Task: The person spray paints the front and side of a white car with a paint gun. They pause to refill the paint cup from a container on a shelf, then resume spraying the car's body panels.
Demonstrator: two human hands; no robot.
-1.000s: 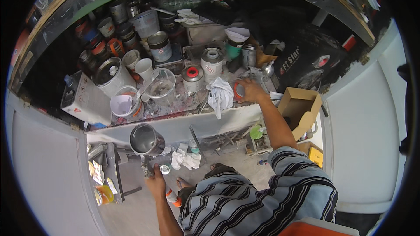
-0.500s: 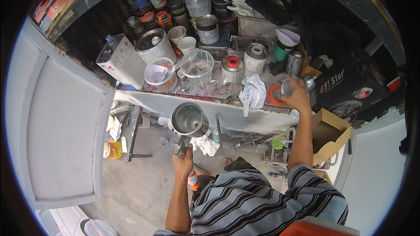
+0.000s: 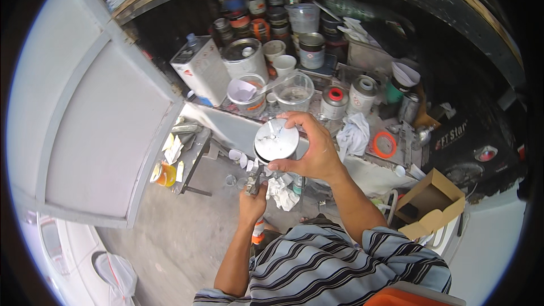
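Note:
My left hand (image 3: 253, 204) is wrapped round a spray gun (image 3: 252, 184) whose metal cup (image 3: 259, 154) points upward. A pale round lid (image 3: 276, 139) lies over the mouth of that cup, hiding its inside. My right hand (image 3: 315, 148) grips the lid by its right edge, thumb near and fingers far. Whether the lid is pressed down on the rim, I cannot tell. Below my left hand shows a white and orange piece (image 3: 258, 231) at the gun's lower end.
Behind, a stained bench carries a clear tub (image 3: 296, 92), a tin with a red cap (image 3: 334, 102), a white cloth (image 3: 353, 134), an orange ring (image 3: 384, 144) and several paint cans. A cardboard box (image 3: 432, 201) stands at right. A small side table (image 3: 195, 161) is at left.
My right hand has come from the bench's right side to the cup, bringing the round lid over it. The cup's open mouth is now covered. The view has shifted left.

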